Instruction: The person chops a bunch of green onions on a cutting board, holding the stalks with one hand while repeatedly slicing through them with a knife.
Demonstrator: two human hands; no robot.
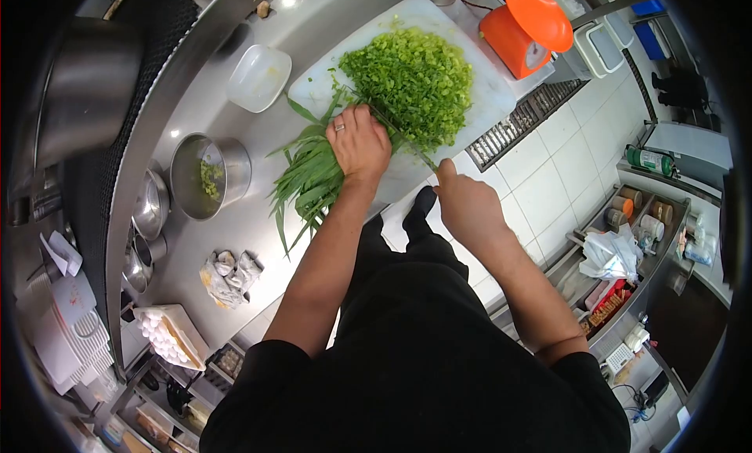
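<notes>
My left hand [359, 143], a ring on one finger, presses down on a bunch of long-leaved spring onions [309, 175], its fingers closed over the stalks. The leaf tips hang past the cutting board's edge onto the counter. My right hand [468, 202] grips the handle of a knife [427, 160], whose thin blade lies beside my left fingers, between the bunch and the chopped pieces. A large heap of chopped spring onion [419, 81] covers much of the white cutting board [489, 100]. Part of the blade is hidden by the greens.
Left of the board are a white plastic tub [259, 77], a steel pot [235, 171] with some green bits inside, and a crumpled cloth [231, 278]. An orange scale [526, 34] stands beyond the board. An egg tray [171, 337] sits at lower left.
</notes>
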